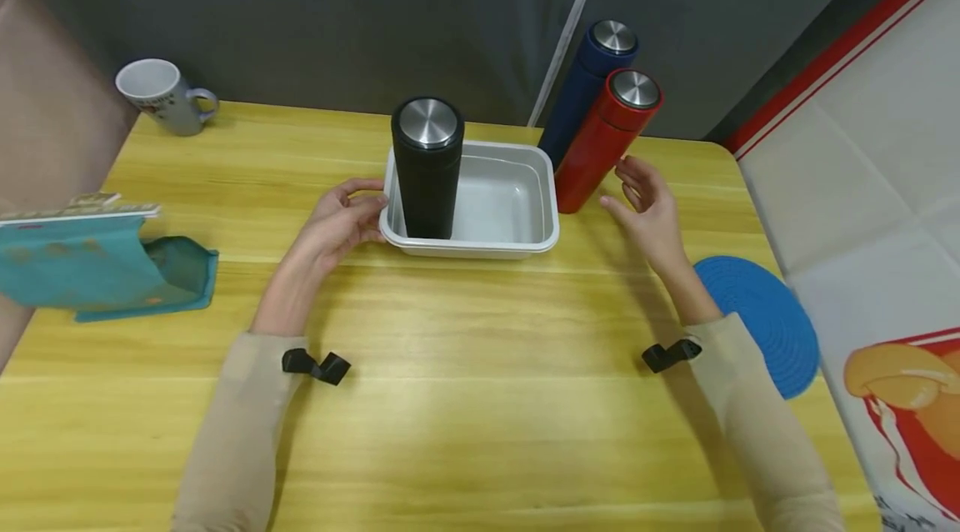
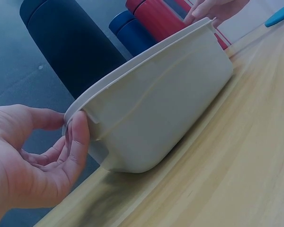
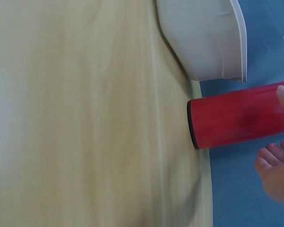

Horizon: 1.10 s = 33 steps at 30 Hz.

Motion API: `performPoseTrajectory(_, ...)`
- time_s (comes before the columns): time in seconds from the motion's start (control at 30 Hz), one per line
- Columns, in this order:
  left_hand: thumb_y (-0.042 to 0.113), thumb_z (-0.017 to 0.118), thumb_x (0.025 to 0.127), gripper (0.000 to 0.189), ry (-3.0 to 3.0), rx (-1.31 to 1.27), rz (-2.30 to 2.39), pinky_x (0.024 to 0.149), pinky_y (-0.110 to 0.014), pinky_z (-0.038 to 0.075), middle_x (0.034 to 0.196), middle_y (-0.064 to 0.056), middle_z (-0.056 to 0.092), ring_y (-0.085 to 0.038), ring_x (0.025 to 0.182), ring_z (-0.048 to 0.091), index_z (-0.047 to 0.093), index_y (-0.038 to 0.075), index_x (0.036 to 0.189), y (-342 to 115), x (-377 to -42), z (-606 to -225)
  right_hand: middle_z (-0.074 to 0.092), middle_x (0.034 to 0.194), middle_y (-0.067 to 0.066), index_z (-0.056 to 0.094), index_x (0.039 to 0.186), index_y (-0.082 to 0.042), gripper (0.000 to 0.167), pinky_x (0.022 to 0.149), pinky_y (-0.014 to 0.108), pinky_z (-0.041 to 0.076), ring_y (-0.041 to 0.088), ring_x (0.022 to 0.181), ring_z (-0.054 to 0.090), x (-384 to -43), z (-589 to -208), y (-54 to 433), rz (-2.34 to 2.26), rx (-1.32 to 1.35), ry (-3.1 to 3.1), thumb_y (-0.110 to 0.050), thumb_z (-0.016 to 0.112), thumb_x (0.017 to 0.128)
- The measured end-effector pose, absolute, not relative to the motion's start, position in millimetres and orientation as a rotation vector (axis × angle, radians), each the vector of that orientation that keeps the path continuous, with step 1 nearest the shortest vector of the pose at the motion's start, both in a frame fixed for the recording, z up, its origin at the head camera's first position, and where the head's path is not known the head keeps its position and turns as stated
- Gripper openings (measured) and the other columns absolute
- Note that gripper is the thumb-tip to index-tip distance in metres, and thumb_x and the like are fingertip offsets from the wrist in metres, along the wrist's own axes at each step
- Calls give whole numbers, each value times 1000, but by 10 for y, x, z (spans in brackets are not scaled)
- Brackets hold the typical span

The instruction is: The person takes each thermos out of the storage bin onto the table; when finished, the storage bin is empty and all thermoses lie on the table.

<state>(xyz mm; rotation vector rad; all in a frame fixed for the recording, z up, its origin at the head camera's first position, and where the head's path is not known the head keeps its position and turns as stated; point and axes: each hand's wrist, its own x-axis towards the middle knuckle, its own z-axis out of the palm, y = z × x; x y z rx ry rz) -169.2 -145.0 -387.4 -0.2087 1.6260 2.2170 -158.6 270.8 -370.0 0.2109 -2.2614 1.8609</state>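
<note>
- Yellow wood covers the top of the bench (image 1: 480, 415), and a dark grey wall (image 1: 300, 15) stands behind it.
- On the bench, near the back and the middle, sits a white tub (image 1: 491, 249).
- One black bottle (image 1: 427, 182) with a shiny silver top stands inside the tub, at its left end.
- Of the two hands, the left hand (image 1: 341, 219) pinches the tub's left rim, with the thumb on one side and fingers on the other.
- Just to the right of the tub stands a red bottle (image 1: 600, 144), also with a silver top.
- Next to the red bottle is the right hand (image 1: 651, 215), held wide with its fingers a bit bent and nothing in its grip; I cannot tell if it touches the bottle.
- Behind the red bottle is a dark blue bottle (image 1: 576, 90).
- Farther right, a round blue mat (image 1: 761, 319) lies flat, partly under the right sleeve (image 1: 757, 415).
- Far to the left are a grey mug (image 1: 168, 98) at the back and a teal bag (image 1: 82, 265) nearer the front.
</note>
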Motion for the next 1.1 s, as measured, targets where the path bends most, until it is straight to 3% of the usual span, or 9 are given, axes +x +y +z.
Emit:
performPoseTrajectory(0.4,5,60,95,35,1672,-208,2198,58,-27,54,92,-9,63,-18,66,61,46,3,127,-1468,-1685,-3837,54,127,29,52,131,6,51,105,37,40,28,115,55,-1309,-3672,2561,1839,281,-2188,12,68,83)
performPoseTrajectory(0.7,3,60,94,32,1631,-182,2215,57,-26,54,95,-9,63,-17,65,60,47,3,123,-1453,-1679,-3841,55,127,27,49,132,9,55,106,39,39,28,118,53,-1261,-3589,2274,1878,428,-2200,18,67,81)
performPoseTrajectory(1.1,2,61,94,31,1617,-175,2233,56,-26,55,93,-9,63,-18,64,59,47,3,123,-1471,-1671,-3850,53,131,22,47,132,9,56,107,40,37,30,122,51,-1374,-3449,1668,1886,676,-2244,10,71,82)
